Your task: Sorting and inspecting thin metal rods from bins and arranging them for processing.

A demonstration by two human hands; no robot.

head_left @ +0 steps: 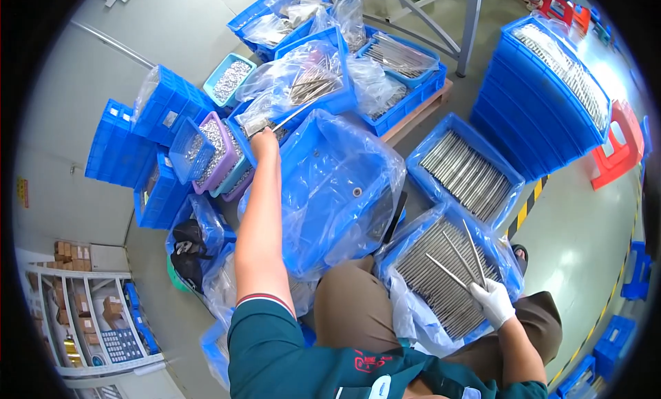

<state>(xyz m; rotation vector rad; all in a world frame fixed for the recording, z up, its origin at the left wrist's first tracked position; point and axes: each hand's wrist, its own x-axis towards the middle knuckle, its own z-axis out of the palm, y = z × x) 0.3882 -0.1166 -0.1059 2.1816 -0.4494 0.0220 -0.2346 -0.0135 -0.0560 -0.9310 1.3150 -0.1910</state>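
My left hand (264, 143) is stretched far forward over the rim of a blue bin, its fingers closed on the near end of a thin metal rod (295, 114). Small parts beside those fingers are too small to make out. In a white glove, my right hand (493, 302) grips a few slim metal rods (451, 253) that fan out from its fingers. It is above a plastic-lined blue crate of rods (441, 309), where many lie side by side in rows. Between my arms stands a large blue bin lined with clear plastic (320, 199), with no rods visible inside.
Another crate of rods (471, 172) lies ahead on the right, beside a tall stack of blue crates (530, 103). Small baskets of metal parts (219, 151) stand at left. Bagged rods (313, 79) fill bins at the back, near a metal table leg (471, 30). Red stools (616, 148) stand far right.
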